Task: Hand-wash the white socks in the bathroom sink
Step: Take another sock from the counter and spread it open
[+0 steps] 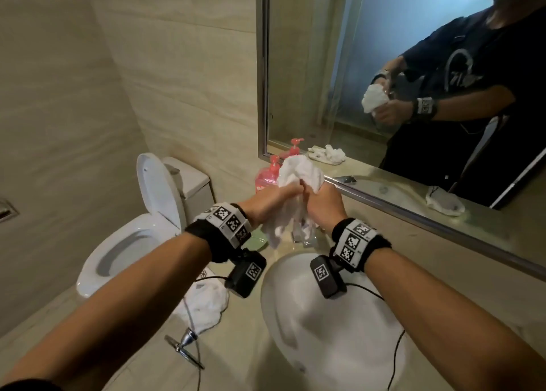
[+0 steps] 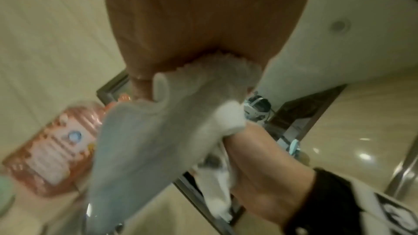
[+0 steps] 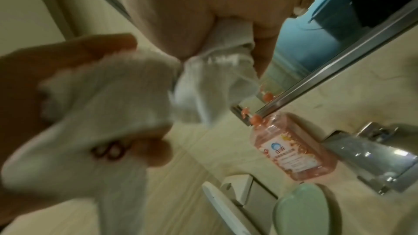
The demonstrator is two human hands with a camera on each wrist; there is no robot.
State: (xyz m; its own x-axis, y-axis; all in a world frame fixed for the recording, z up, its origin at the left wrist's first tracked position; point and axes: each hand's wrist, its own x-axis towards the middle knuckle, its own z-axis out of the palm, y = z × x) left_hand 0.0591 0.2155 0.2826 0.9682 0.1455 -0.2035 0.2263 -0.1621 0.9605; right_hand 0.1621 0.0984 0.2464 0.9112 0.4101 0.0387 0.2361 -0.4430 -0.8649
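Head view: left hand (image 1: 267, 197) and right hand (image 1: 323, 203) both clench one white sock (image 1: 298, 175) above the sink (image 1: 295, 302); a second white sock (image 1: 206, 305) lies on the counter (image 1: 236, 346); one toilet (image 1: 139, 234). Left wrist view: sock hangs from the fist, one pink soap bottle (image 2: 56, 146) behind. Right wrist view alone shows one faucet (image 3: 373, 151).

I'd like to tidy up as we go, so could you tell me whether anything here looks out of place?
Yes: a crumpled white cloth lies on the countertop left of the sink, with a loose chrome fitting beside it. The toilet also stands open.
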